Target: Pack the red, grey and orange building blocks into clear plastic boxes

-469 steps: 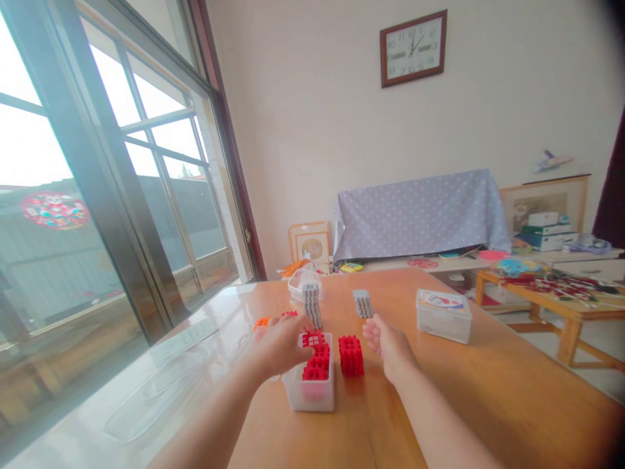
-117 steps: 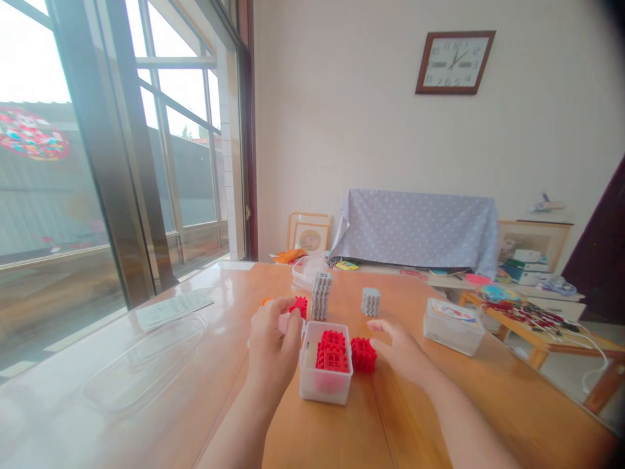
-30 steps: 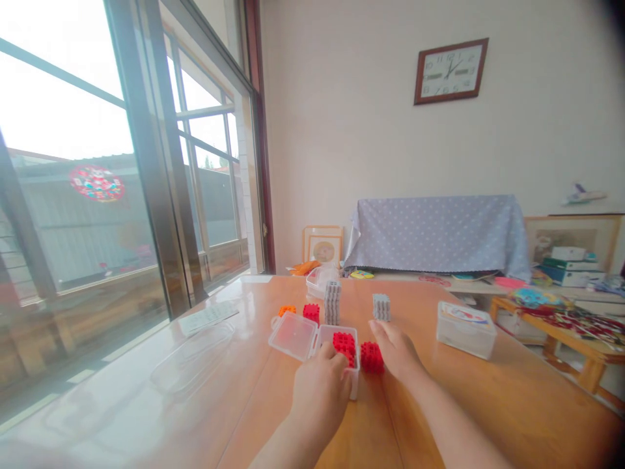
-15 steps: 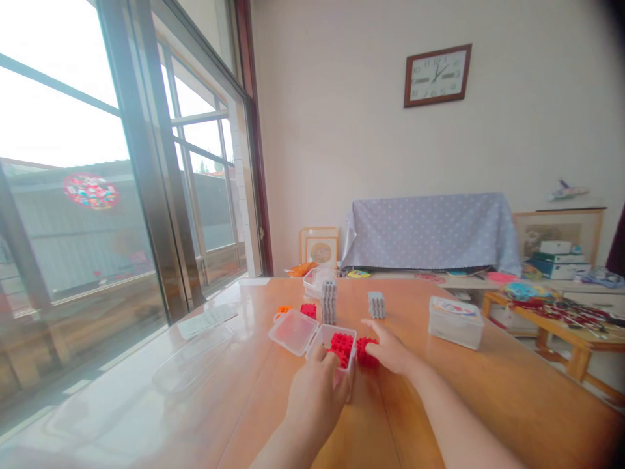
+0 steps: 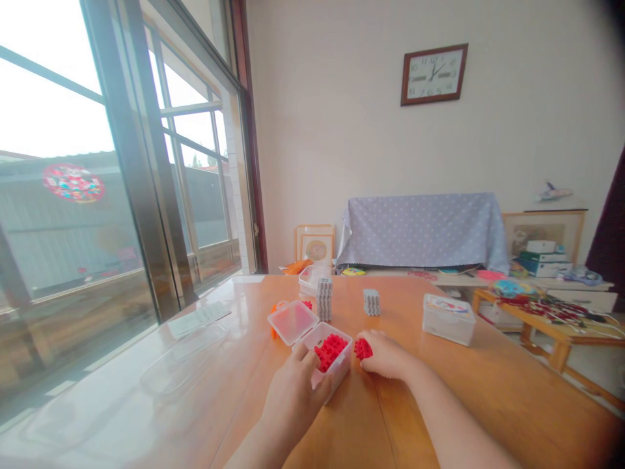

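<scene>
A small clear plastic box (image 5: 343, 372) stands on the table with its lid (image 5: 291, 322) swung back to the far left. Red interlocking blocks (image 5: 332, 352) lie inside it. My left hand (image 5: 295, 385) is closed on the box's near left side, fingers over the rim and thumb on the near wall. Just right of the box, my right hand (image 5: 385, 355) grips a red interlocking block piece (image 5: 362, 349) between thumb and fingers. Beyond the box rise a taller stack of grey blocks (image 5: 324, 299) and, farther right, a shorter grey stack (image 5: 372, 303).
Orange pieces (image 5: 276, 318) sit partly behind the lid. Another clear container (image 5: 308, 281) is at the table's far edge, and a lidded clear box (image 5: 448, 320) stands to the right. A transparent lid (image 5: 183, 361) lies at left, near the window.
My left hand has shifted from the red blocks inside to the box's left side. My right hand's fingers have closed around the red piece. The view has shifted slightly.
</scene>
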The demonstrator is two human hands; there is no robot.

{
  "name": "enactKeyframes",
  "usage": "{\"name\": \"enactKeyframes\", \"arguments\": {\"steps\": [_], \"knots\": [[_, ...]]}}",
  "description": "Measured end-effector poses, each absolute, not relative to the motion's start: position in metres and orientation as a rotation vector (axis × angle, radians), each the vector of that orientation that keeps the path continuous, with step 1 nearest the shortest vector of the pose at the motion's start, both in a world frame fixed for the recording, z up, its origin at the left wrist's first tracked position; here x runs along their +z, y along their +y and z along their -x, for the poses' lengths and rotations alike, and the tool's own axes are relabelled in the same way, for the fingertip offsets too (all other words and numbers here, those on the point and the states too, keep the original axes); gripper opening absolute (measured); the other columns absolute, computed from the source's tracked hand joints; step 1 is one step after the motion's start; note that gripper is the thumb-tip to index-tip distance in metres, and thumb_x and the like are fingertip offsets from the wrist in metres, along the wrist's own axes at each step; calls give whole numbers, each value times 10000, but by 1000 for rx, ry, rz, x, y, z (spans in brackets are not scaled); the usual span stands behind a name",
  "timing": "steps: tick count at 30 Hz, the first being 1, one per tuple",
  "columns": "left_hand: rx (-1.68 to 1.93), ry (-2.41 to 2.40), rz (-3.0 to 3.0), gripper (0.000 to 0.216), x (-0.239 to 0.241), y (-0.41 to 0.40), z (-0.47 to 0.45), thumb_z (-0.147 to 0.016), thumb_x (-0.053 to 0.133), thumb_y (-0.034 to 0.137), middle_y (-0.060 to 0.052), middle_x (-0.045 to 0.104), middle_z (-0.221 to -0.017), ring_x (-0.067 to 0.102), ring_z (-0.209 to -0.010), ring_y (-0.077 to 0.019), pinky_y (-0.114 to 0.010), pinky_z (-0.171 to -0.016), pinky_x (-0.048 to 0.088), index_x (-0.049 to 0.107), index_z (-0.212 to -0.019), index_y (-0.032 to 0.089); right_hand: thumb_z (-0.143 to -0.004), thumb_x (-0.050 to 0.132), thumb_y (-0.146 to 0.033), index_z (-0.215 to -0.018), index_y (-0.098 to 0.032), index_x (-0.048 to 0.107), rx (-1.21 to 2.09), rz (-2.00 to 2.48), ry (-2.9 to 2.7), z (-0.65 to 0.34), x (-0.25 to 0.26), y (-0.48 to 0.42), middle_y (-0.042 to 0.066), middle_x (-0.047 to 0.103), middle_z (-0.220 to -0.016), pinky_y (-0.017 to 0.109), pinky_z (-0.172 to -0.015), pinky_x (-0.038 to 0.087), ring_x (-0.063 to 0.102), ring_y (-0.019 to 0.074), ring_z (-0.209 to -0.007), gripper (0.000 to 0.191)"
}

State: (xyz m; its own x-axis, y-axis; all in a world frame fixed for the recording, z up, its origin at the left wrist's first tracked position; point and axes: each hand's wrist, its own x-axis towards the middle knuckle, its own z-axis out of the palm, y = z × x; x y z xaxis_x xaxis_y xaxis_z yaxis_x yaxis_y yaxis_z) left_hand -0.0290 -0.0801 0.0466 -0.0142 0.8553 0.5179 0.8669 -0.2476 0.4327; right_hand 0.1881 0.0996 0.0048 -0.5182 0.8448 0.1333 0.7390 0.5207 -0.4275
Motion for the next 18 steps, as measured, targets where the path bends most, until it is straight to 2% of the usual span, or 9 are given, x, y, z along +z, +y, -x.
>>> {"name": "enactKeyframes", "arguments": {"steps": [5, 8, 12, 18], "knots": [[-1167, -1797, 2335, 57, 58, -77, 34, -835, 603, 176, -45, 618, -989, 629, -848, -178, -267, -710, 479, 580, -795, 209, -615, 688, -208, -997, -257, 640, 420, 1532, -2412, -219, 5, 108, 33, 632, -961, 302, -734, 361, 571, 227, -915, 389], [-1126, -1741, 2468, 79, 69, -74, 40, -844, 574, 152, -42, 632, -975, 623, -837, -169, -265, -715, 485, 615, -809, 209, -586, 679, -181, -969, -249, 628, 440, 1574, -2402, -234, 3, 115, 25, 622, -927, 289, -692, 349, 567, 211, -862, 393], [-1111, -1662, 2612, 141, 77, -66, 51, -871, 545, 160, -53, 648, -955, 625, -867, -174, -283, -767, 499, 675, -857, 213, -569, 676, -169, -952, -253, 624, 494, 1552, -2415, -240, 2, 119, 12, 614, -934, 281, -687, 359, 564, 198, -856, 395], [-1142, -1593, 2719, 170, 76, -58, 60, -845, 545, 109, -42, 667, -981, 637, -879, -157, -273, -787, 506, 676, -835, 216, -586, 676, -177, -990, -261, 619, 559, 1457, -2427, -235, 1, 114, 7, 612, -985, 274, -700, 375, 565, 192, -880, 416]]}}
